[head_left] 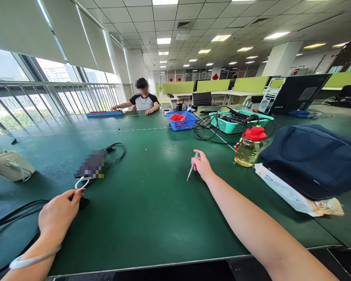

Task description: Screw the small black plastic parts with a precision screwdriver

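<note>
At the lower left, my left hand (60, 210) is closed, its thumb and forefinger pinched at a short white cable (82, 182). That cable runs to a dark, flat, box-shaped device (92, 164) lying on the table, partly blurred out. Something small and black (83, 203) sits just under my fingers, its kind unclear. My right hand (203, 166) is closed round a slim, silvery pen-like tool (190, 170), whose thin tip points down towards the green tabletop. Whether the tip touches the surface I cannot tell.
Right of my arm are a red-lidded bottle (248, 150), a phone (298, 179) on a white packet, and a navy bag (316, 156). Behind stand a blue basket (181, 124) and a teal basket (231, 125) with cables. A pale bag (10, 164) lies left; a person (144, 102) sits opposite.
</note>
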`<state>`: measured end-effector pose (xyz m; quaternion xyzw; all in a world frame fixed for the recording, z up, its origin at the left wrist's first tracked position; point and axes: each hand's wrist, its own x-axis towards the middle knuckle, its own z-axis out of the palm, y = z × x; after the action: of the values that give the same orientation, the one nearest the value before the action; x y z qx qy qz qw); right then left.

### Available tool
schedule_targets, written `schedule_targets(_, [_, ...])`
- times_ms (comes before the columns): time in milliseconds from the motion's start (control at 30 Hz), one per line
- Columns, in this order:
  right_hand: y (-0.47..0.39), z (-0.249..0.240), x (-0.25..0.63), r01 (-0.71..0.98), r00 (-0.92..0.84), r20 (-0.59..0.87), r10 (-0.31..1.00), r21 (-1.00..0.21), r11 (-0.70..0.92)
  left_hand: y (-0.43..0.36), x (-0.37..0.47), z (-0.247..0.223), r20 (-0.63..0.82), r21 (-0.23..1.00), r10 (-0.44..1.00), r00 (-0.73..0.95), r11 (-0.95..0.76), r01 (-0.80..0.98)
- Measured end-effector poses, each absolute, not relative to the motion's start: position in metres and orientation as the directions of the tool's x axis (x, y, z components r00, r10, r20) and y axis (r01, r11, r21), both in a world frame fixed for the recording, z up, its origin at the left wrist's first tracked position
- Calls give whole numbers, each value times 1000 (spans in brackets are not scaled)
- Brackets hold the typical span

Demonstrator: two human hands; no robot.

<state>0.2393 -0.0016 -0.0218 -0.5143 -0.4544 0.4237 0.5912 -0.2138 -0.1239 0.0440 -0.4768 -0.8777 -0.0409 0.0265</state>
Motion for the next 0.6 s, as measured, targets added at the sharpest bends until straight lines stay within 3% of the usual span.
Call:
schedule_targets(233, [-1, -22, 239, -33, 225, 106, 968, -993, 117, -125, -214, 44, 60, 31, 830, -555, 554, 832])
schedule_targets(400, [-2, -21, 239, -24, 222, 111, 969, -993, 119, -125, -219, 39, 126, -13, 832, -541, 546, 837])
schedule_targets(600, [-4, -19, 238, -14, 222, 106, 969, -994, 112, -125, -226, 33, 239, 81, 888, -392, 384, 920])
